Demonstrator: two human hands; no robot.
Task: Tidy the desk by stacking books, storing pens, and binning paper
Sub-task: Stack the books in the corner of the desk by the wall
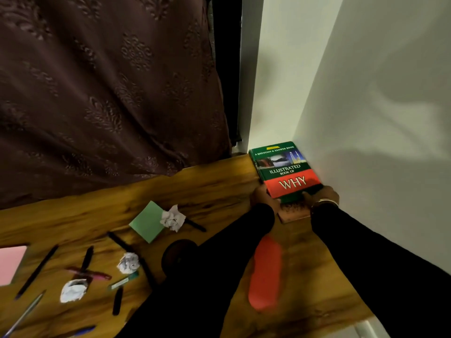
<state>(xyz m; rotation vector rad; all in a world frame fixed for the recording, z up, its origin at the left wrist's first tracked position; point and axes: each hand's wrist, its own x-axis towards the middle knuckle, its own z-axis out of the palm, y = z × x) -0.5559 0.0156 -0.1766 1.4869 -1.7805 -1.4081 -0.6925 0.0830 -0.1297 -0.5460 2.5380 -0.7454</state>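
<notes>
- Books: green-and-red book (285, 167) lies on a brown book (292, 214) in the worktop (207, 186) corner, against the wall. Stacking looks close to finished.
- Hands: left hand (262, 195) grips the top book's near left corner. Right hand (325, 195) grips its near right edge, fingers curled onto it.
- Left of the hands, well apart: crumpled paper balls (173, 218), three seen, none binned; pens (37, 271) lying loose, none stored.
- Green note pad (146, 223) touches the ball nearest the hands.
- Containers: dark round object (175, 252) just beside the left sleeve, possibly a pen holder; contents cannot be told. No bin in view.
- Red blurred object (266, 272) between the sleeves, unidentified.
</notes>
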